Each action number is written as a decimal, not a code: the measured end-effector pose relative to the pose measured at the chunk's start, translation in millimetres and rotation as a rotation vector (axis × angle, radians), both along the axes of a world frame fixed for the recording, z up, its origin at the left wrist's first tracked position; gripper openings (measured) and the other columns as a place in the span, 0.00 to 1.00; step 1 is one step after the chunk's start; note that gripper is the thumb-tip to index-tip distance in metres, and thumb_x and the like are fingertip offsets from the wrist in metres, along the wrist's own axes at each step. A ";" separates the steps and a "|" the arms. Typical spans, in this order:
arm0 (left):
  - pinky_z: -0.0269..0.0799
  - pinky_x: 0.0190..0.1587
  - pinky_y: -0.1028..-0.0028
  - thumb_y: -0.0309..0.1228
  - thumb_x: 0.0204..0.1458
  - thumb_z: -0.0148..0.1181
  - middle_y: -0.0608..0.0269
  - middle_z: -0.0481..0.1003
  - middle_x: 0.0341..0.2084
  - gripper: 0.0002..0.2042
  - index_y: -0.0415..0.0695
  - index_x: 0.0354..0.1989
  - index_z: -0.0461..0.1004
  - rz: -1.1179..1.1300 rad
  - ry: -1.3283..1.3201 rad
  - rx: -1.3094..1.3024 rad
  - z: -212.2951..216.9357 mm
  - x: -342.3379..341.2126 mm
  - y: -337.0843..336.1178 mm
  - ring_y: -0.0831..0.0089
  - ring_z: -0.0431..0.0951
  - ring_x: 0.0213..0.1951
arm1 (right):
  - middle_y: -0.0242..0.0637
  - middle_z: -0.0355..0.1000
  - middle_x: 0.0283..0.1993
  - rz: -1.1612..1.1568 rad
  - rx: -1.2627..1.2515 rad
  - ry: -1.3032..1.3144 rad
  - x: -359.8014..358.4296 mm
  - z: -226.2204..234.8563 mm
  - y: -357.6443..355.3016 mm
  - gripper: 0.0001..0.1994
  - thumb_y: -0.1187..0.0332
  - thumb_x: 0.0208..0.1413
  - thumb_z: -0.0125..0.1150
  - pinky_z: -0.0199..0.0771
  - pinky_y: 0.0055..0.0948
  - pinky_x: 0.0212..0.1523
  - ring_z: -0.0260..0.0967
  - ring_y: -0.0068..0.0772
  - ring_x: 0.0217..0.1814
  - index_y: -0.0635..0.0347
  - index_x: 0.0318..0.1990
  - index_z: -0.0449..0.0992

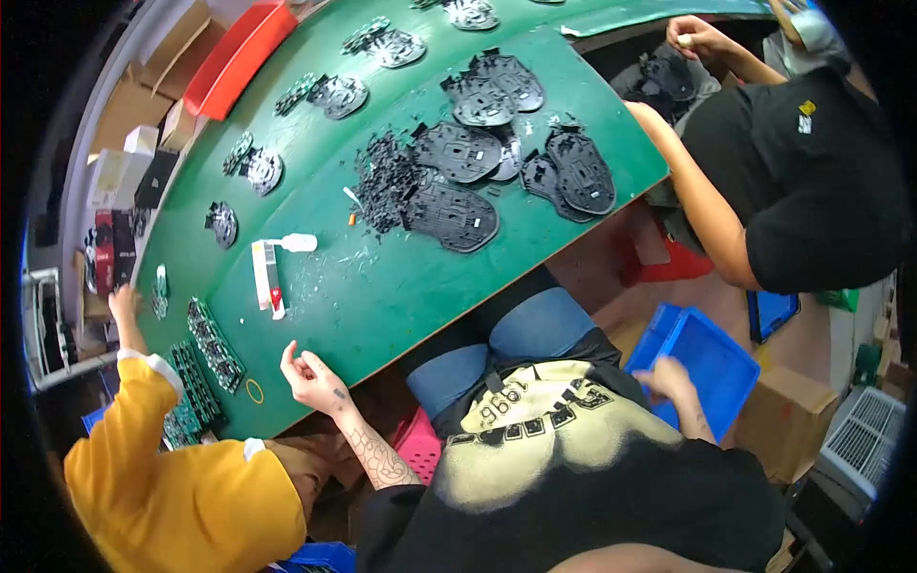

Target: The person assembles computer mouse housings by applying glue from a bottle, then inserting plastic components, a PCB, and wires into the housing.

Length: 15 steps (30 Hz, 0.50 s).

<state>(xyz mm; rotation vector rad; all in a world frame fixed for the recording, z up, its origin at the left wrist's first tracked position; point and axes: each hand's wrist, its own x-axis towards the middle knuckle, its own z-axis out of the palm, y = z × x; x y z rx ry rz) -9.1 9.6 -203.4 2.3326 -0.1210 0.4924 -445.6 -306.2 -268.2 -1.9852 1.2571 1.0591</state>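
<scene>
My left hand (313, 380) hovers at the near edge of the green table (420, 325). Its fingers are apart and loosely bent, with nothing seen in them. My right hand (669, 379) is over the near left side of a blue plastic bin (722, 368); motion smears its fingers. On the table beyond my left hand, a white and red narrow box (265, 272) lies beside a small white bottle (300, 243). A heap of small black plastic pieces (384, 177) is farther off, next to black oval plastic shells (451, 218).
To my left, a person in a yellow top (181, 497) reaches over the table near green circuit boards (216, 346). A person in black (812, 181) works at right. Small board-and-shell sets (260, 170) line the conveyor. A cardboard box (788, 415) stands beyond the bin.
</scene>
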 end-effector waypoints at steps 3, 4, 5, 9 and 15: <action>0.60 0.24 0.81 0.23 0.52 0.52 0.72 0.63 0.19 0.09 0.39 0.41 0.73 -0.069 -0.162 -0.038 4.6 -13.2 -20.3 0.83 0.60 0.20 | 0.31 0.69 0.18 -0.558 0.004 -0.965 133.0 80.4 -34.6 0.12 0.66 0.54 0.58 0.58 0.20 0.16 0.62 0.16 0.16 0.65 0.24 0.74; 0.62 0.26 0.81 0.24 0.52 0.53 0.72 0.64 0.21 0.10 0.39 0.42 0.73 -0.167 -0.126 -0.148 9.7 -17.3 -41.7 0.83 0.62 0.22 | 0.29 0.69 0.19 -0.530 -0.036 -1.134 167.2 97.8 -37.2 0.09 0.69 0.53 0.59 0.58 0.18 0.17 0.61 0.14 0.17 0.65 0.26 0.75; 0.63 0.27 0.81 0.25 0.52 0.53 0.72 0.66 0.23 0.10 0.39 0.43 0.73 -0.265 -0.085 -0.263 19.7 -26.6 -71.5 0.83 0.64 0.24 | 0.26 0.69 0.20 -0.499 -0.078 -1.296 196.1 113.6 -36.5 0.06 0.72 0.52 0.60 0.58 0.16 0.19 0.60 0.12 0.19 0.66 0.29 0.75; 0.69 0.36 0.76 0.32 0.47 0.62 0.62 0.70 0.32 0.15 0.40 0.43 0.72 -0.629 0.168 0.021 62.4 -15.2 -168.0 0.73 0.70 0.30 | 0.26 0.70 0.25 -0.300 -0.145 -1.505 288.7 123.1 -37.2 0.05 0.74 0.49 0.63 0.59 0.15 0.23 0.63 0.12 0.25 0.64 0.33 0.77; 0.69 0.41 0.67 0.39 0.44 0.64 0.58 0.68 0.35 0.17 0.44 0.38 0.71 -0.617 0.029 0.235 38.7 6.3 -190.2 0.62 0.71 0.41 | 0.25 0.68 0.30 -0.063 0.026 -1.493 353.0 140.8 -24.7 0.12 0.75 0.48 0.62 0.62 0.11 0.28 0.63 0.11 0.29 0.62 0.42 0.76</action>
